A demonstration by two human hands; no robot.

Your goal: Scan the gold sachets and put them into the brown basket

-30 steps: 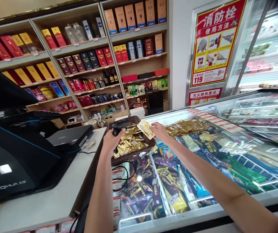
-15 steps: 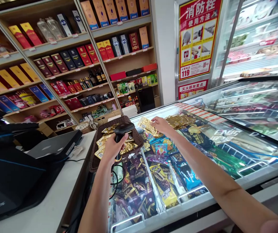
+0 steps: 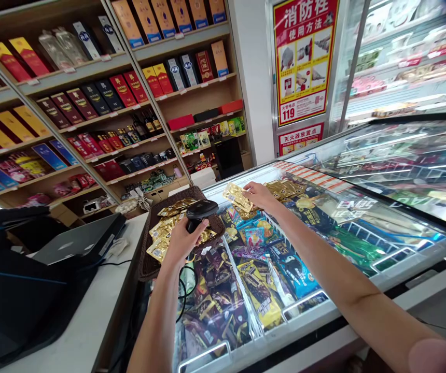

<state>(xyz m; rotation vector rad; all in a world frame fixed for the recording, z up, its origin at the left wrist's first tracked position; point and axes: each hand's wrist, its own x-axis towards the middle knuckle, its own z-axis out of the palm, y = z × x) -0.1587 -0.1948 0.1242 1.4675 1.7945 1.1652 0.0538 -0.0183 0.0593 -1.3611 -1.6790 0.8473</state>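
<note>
My left hand [image 3: 184,238] is wrapped round the handle of a black barcode scanner [image 3: 201,209], its head tilted toward the right. Beneath the scanner, a brown woven basket [image 3: 143,259] holds several gold packets [image 3: 161,243]. My right hand [image 3: 260,196] grips a gold packet [image 3: 235,195] by its right end, just right of the scanner and above the freezer glass. More gold packets [image 3: 287,188] lie in a row on the glass beyond my right wrist. The scanner's black cable [image 3: 186,295] loops down below my left hand.
A chest freezer [image 3: 262,336] with a glass top shows wrapped ice creams [image 3: 260,295] inside. On the left, a white counter [image 3: 79,316] bears a dark point-of-sale machine [image 3: 16,290]. Shelves [image 3: 102,65] of boxed bottles stand behind, beside a red fire-hydrant poster [image 3: 304,62].
The view has shifted slightly, so the shelves and poster sit further left. Both hands keep their holds; the gold packet and scanner stay close together, with little movement between them.
</note>
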